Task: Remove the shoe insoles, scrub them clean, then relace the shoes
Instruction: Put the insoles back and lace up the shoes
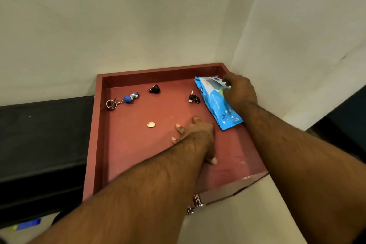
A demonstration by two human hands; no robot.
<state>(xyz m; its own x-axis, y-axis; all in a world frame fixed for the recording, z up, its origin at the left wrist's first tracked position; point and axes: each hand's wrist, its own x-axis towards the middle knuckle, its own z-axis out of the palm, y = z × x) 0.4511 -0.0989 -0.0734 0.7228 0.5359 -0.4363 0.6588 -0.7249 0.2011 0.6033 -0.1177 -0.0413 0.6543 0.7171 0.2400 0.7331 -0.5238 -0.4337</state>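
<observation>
A blue pack of wet wipes (214, 103) lies in the right part of an open dark-red drawer (126, 144). My right hand (240, 91) is at the pack's far end, its fingers curled and pinching the pack's flap. My left hand (196, 134) rests flat on the drawer floor just left of the pack, fingers spread. No shoes, insoles or laces are in view.
In the drawer lie a blue figure keychain (126, 99), two small black objects (154, 89) (194, 98) and a coin (151, 124). A metal handle (195, 205) is on the drawer front. White walls close the corner; a black surface (39, 134) lies left.
</observation>
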